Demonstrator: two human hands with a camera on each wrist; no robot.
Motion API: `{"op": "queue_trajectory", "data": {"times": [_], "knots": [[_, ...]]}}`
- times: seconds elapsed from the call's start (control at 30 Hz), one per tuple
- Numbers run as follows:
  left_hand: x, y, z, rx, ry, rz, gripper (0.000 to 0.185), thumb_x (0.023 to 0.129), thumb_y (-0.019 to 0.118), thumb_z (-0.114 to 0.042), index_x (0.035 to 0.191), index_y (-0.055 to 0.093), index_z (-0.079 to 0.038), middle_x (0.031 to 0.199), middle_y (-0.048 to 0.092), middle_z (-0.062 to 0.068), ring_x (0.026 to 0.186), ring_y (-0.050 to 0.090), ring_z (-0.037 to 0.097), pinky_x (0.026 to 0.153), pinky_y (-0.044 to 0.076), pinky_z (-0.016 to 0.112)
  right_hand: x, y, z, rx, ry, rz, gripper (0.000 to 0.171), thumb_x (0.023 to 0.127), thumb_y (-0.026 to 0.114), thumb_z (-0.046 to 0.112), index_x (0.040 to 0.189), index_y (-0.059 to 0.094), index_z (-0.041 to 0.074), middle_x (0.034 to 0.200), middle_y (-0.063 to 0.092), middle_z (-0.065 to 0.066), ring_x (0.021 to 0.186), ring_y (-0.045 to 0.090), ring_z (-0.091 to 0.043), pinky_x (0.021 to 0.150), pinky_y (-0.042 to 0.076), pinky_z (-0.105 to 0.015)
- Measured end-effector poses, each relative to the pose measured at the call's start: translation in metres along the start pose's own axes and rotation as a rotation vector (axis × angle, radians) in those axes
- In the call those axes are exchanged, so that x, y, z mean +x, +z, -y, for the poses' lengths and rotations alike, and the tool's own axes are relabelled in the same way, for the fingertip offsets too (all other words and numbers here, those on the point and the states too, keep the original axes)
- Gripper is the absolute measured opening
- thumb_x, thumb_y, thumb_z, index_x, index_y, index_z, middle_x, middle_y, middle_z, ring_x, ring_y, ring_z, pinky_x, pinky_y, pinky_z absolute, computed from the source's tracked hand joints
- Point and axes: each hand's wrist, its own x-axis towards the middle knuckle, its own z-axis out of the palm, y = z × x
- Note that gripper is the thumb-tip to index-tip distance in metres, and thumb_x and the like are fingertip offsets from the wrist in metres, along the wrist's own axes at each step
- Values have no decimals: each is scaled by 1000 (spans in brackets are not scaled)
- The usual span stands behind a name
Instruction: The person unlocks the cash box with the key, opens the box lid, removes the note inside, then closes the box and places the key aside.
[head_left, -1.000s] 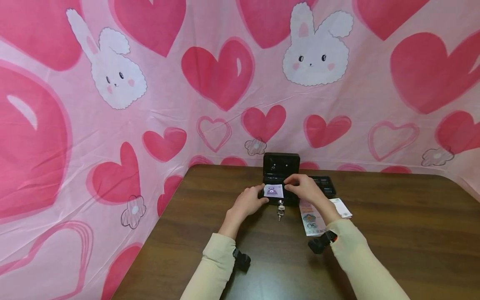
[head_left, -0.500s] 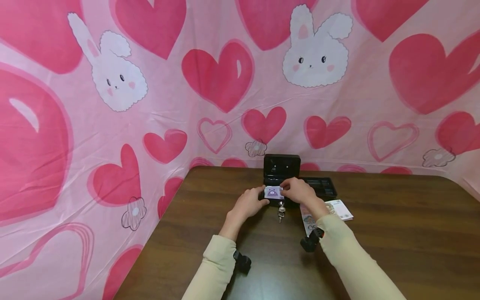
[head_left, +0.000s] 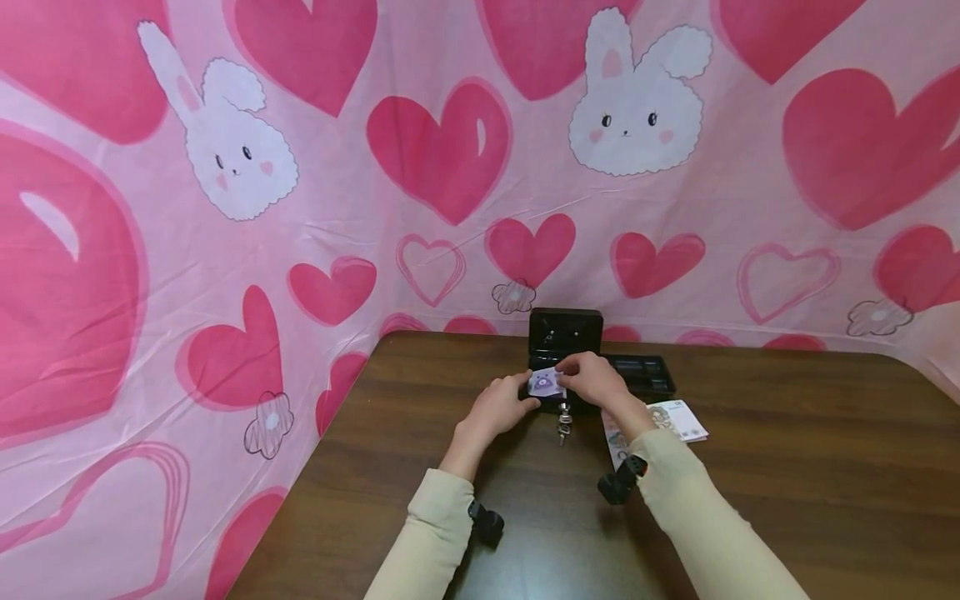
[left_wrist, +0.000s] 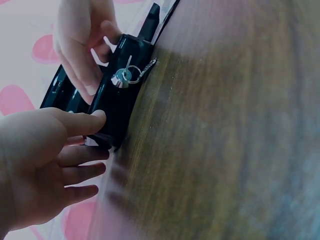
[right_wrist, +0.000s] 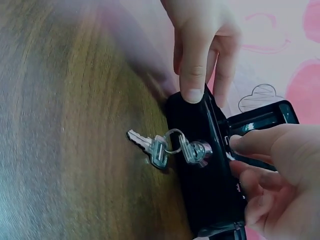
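Observation:
A black cash box [head_left: 566, 333] stands open at the back of the table, lid up. Keys [right_wrist: 159, 152] on a ring hang from its front lock. My left hand [head_left: 501, 406] holds the box's left end, thumb on the front and fingers around the side, as the left wrist view shows. Inside the box lies a purple-and-white banknote [head_left: 543, 382], slightly turned. My right hand [head_left: 597, 382] pinches the banknote's right edge between thumb and fingers. In the right wrist view the right fingers reach behind the box's front wall, where the banknote is mostly hidden.
A black compartment tray [head_left: 651, 374] sits right of the box. Under my right forearm a pinkish banknote [head_left: 617, 442] lies on the wooden table [head_left: 810, 467], beside a stack of pale banknotes [head_left: 686, 419]. A pink heart-and-rabbit cloth [head_left: 442, 150] hangs behind the table.
My right hand has moved left and taken the banknote's right edge. The banknote has turned, its right side tilting upward. My left hand stays on the box.

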Motion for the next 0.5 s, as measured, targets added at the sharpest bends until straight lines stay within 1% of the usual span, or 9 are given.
{"op": "queue_trajectory", "data": {"times": [0.07,0.13,0.23,0.37,0.43,0.5], "knots": [[0,0,0,-8,-4,2,57,95,67,-30,146,51,-11,145,56,9,122,61,23,104,49,44,0,2,-1,59,-19,-19,30,94,65,20,117,72,4,116,72,-17,103,66,-31,94,52,-51],[0,1,0,-12,-8,3,57,95,67,-30,146,51,-11,145,56,9,124,60,24,104,49,44,0,3,-1,115,-22,-27,28,94,65,17,116,72,1,114,72,-18,99,66,-28,92,54,-47],[0,1,-1,-17,-14,9,57,95,66,-30,147,50,-12,146,55,9,127,59,24,105,48,45,0,4,-2,175,-5,-44,25,93,65,14,113,73,1,110,73,-18,88,66,-22,82,57,-39],[0,1,-2,-19,-23,15,58,96,66,-31,148,49,-12,147,54,9,126,59,25,106,48,45,-1,5,-4,225,-8,-91,22,91,67,11,109,74,0,101,74,-17,75,63,-15,68,53,-28],[-1,1,-2,-19,-25,13,58,96,66,-31,148,49,-12,146,55,10,123,61,24,105,48,45,-1,5,-6,246,-15,-116,22,91,67,10,109,74,0,100,74,-17,72,62,-14,65,51,-26],[0,1,-1,-14,-26,9,58,96,66,-31,148,49,-12,146,55,10,121,62,24,104,49,45,-3,3,-7,271,-15,-132,22,92,67,11,110,74,0,102,74,-18,72,63,-15,65,52,-27]]}}
